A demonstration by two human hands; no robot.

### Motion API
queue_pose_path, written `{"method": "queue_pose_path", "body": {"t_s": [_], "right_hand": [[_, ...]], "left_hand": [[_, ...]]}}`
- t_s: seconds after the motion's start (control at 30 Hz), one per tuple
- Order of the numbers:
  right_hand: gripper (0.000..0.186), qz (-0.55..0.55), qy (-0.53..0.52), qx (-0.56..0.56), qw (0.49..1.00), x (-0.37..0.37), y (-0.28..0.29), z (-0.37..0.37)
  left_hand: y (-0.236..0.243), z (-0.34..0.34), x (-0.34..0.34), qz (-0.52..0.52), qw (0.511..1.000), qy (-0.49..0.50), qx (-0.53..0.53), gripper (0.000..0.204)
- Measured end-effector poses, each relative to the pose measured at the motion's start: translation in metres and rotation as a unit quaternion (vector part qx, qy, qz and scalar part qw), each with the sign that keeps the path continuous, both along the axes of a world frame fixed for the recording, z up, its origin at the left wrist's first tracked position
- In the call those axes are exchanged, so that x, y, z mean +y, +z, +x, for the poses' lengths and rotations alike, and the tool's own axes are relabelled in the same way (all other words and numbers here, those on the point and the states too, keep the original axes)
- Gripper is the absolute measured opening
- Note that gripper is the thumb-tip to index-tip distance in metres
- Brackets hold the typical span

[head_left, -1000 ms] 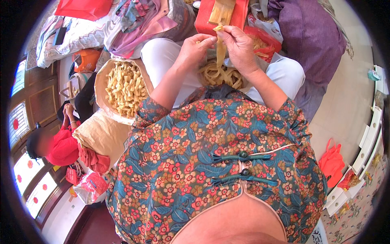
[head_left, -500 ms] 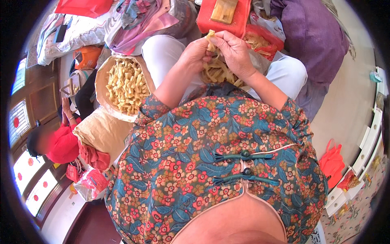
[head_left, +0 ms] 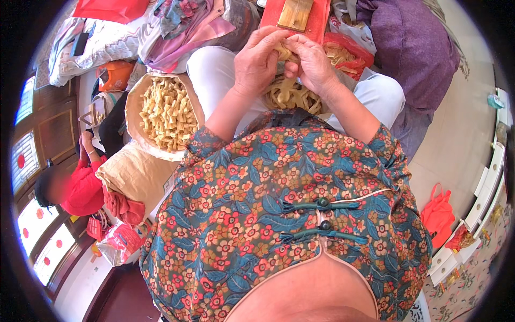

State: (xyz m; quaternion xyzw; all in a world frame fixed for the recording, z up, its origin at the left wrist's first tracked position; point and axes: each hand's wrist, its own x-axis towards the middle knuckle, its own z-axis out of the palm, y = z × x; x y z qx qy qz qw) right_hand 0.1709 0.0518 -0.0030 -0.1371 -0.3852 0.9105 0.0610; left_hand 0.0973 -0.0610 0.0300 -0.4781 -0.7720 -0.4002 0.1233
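My left hand (head_left: 258,61) and my right hand (head_left: 309,63) meet above my lap, and both pinch one folded pale yellow strip (head_left: 282,52) between the fingertips. Below them a heap of loose yellow strips (head_left: 289,95) lies on my lap between white trouser legs. At my left stands a round basket (head_left: 135,107) filled with several knotted yellow pieces (head_left: 167,112). A red board (head_left: 316,19) with a tan slab (head_left: 294,13) on it lies just beyond my hands.
A person in red (head_left: 75,190) sits at the far left beside a tan sack (head_left: 134,174). A purple cushion (head_left: 410,45) lies at the right, an orange bag (head_left: 439,217) on the pale floor. Crumpled cloth (head_left: 182,27) is piled at the top left.
A second ago my hands held a long strip hanging down over my lap. Now they have closed together and the strip is folded up small between the fingers.
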Motion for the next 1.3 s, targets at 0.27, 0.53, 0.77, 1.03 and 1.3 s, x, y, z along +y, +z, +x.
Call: {"method": "queue_pose_path", "body": {"t_s": [0.27, 0.53, 0.77, 1.03, 1.3], "right_hand": [[0.023, 0.599, -0.105, 0.081, 0.79, 0.008, 0.024, 0.02], [0.023, 0.239, 0.063, 0.064, 0.967, 0.022, 0.026, 0.021], [0.017, 0.142, 0.006, 0.039, 0.989, 0.021, 0.022, 0.02], [0.02, 0.006, -0.002, -0.014, 1.0, 0.03, 0.001, 0.013], [0.019, -0.062, -0.03, 0.003, 0.998, 0.064, -0.004, 0.01]], "left_hand": [[-0.002, -0.007, -0.006, -0.006, 0.889, -0.062, -0.454, 0.015], [-0.01, -0.022, -0.007, -0.005, 0.953, -0.078, -0.293, 0.015], [0.011, -0.002, -0.002, 0.009, 0.88, -0.049, -0.473, 0.023], [0.011, -0.005, 0.008, -0.127, 0.867, -0.104, -0.47, 0.022], [0.034, -0.004, 0.003, -0.014, 0.845, -0.063, -0.531, 0.018]]}}
